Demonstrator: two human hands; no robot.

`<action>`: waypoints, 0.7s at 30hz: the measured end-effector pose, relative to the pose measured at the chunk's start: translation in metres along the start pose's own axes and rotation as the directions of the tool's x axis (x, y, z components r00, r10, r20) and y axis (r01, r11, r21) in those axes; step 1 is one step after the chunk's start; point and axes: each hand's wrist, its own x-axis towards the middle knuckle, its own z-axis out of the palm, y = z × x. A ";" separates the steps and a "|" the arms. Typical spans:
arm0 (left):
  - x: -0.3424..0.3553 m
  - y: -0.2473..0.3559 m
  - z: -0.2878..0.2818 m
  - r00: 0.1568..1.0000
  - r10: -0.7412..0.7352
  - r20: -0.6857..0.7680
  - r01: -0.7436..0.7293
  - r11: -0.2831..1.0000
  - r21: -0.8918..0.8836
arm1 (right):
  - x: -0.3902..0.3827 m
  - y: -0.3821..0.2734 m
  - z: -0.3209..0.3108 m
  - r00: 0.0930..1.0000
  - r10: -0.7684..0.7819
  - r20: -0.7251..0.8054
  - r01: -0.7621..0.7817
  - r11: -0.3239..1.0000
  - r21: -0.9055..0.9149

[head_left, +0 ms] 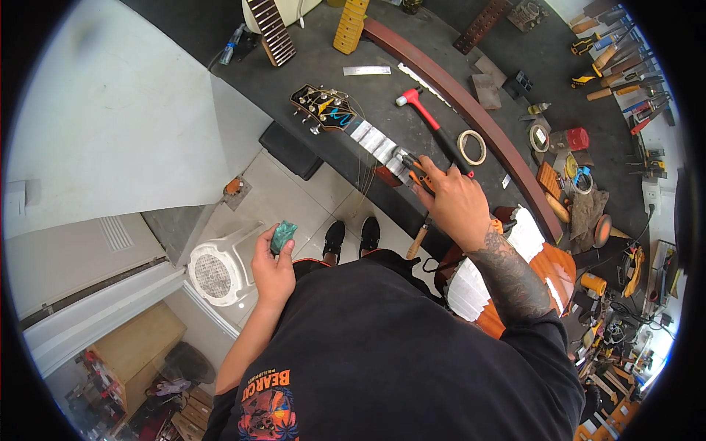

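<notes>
Standing on the tiled floor (303,206) toward the left was a white stool (215,273). Just right of it, a small green piece (283,237) was pinched by the left hand (273,270); it lay between the thumb and fingers, jutting past the fingertips, and was held apart from the dark bench (316,62). A black headstock (322,108) was laid on the bench, and from it the white-covered neck (376,144) was extended toward the right hand (456,207). By that hand a plier-like tool (412,163) was grasped, its orange grips enclosed by curled fingers, its metal head aimed ahead of the fingertips over the neck. How far its jaws were parted, and whether the neck was touched, could not be told. Beyond, a red-headed hammer (426,116) and a cream ring (483,147) were placed. Farther right, an orange guitar body (557,266) was partly covered by white sheets (469,292).
</notes>
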 end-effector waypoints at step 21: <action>-0.001 0.001 0.002 1.000 0.004 -0.009 -0.004 1.000 0.000 | 0.008 0.007 0.002 0.999 0.020 -0.031 -0.020 1.000 -0.003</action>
